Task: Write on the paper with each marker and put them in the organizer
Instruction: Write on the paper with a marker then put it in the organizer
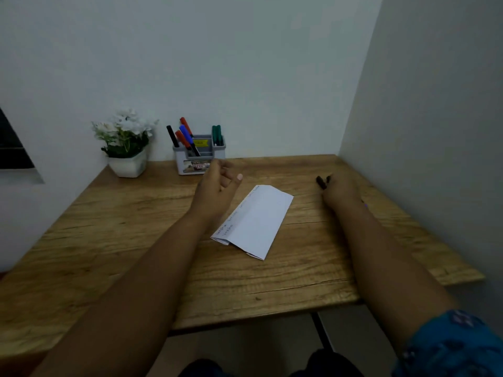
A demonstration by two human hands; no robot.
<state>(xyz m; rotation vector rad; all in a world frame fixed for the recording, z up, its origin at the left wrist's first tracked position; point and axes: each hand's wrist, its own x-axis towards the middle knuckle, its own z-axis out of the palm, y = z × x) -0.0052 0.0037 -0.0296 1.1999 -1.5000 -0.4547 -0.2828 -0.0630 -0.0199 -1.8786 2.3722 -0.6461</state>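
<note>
- The person is sitting at a wooden table (136,240) set into a corner of pale walls, both bare forearms reaching out over it.
- The left hand (217,183) is hovering above the table just in front of the organizer (197,159), its fingers loosely curled and holding nothing, the thumb sticking out to the right.
- The right hand (339,190) is resting near the right side of the table, and its fingers are curling round a dark marker (322,182) whose end is poking out to the left; a second dark tip seems to be showing beside it, but the hand is hiding too much to be sure.
- The folded white paper (257,221) is lying flat between the two arms, turned at an angle, with lines of handwriting running along its left edge; the words are too small and blurred to read.
- The grey and white organizer is standing at the back against the wall, already holding a black marker (172,136), two red markers (186,126), a blue marker (187,137) and green markers (217,135) in the right compartment.
- A yellow label is showing inside the organizer and a printed sticker is sitting on its front; neither is legible.
- A white pot of white flowers (125,142) is standing left of the organizer.
- A blue patterned sleeve (457,346) is covering the right upper arm.
</note>
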